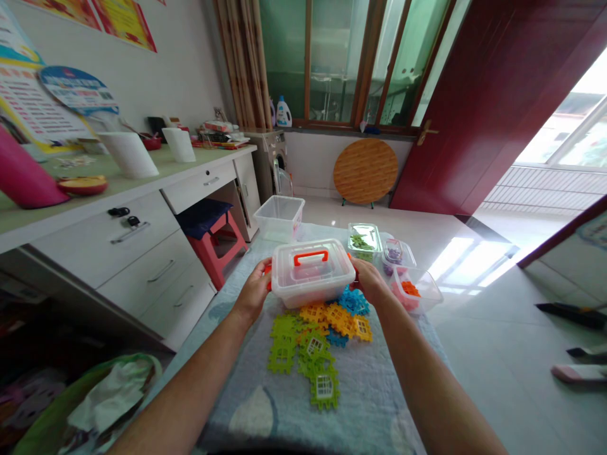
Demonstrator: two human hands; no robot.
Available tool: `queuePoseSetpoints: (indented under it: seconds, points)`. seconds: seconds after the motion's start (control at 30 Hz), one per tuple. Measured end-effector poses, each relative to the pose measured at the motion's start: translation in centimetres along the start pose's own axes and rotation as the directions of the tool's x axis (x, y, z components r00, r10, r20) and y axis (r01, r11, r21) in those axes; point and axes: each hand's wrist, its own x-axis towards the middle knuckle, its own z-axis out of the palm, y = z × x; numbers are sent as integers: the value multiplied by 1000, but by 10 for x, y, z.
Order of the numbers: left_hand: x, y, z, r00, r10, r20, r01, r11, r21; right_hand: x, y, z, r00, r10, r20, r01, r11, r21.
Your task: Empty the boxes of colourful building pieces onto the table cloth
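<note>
Between my two hands is a clear plastic storage box [310, 291] with its lid on and an orange handle on top. My left hand [255, 285] grips its left end by the orange latch. At the right end, my right hand [368, 278] is closed around the other latch. In front of the box lie green building pieces [315, 354] with small window inserts. Yellow-orange pieces [337, 318] and blue pieces [353, 301] lie against them, partly behind the box. The fingertips of both hands are partly hidden by the box.
An open clear bin [279, 218] stands at the far left of the cloth-covered table [374, 392]. Along the right edge are containers with green pieces [363, 240], purple pieces [394, 254] and orange-red pieces [410, 289]. A pink stool [220, 243] stands left, beside the desk.
</note>
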Motion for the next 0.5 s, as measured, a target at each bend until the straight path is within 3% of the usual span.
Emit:
queuePoseSetpoints:
  seconds: [0.07,0.13,0.17,0.23,0.27,0.33,0.4,0.5]
  points:
    - [-1,1,0,999,13,36,-12,1000,-15,6,-6,-1,991,-68,-115,56,994,-97]
    - [-1,3,0,998,13,63,-12,1000,-21,10,-17,-1,921,-296,-255,224,935,-276]
    - [0,5,0,997,12,74,-10,1000,-24,10,-24,1,861,-441,-255,327,862,-387]
    - [2,6,0,996,9,94,-6,999,-38,9,-38,8,753,-656,-62,515,644,-566]
    - [3,7,-1,994,14,107,-8,998,-55,8,-43,13,722,-686,85,581,536,-612]
    - [2,8,-3,988,29,149,-12,994,-111,6,-49,25,712,-633,303,636,398,-661]
    - [-1,10,-8,970,34,240,7,985,-170,5,-49,35,742,-557,373,619,357,-699]
    - [-8,17,-20,897,-8,441,93,981,-173,6,-46,39,764,-537,358,595,373,-712]
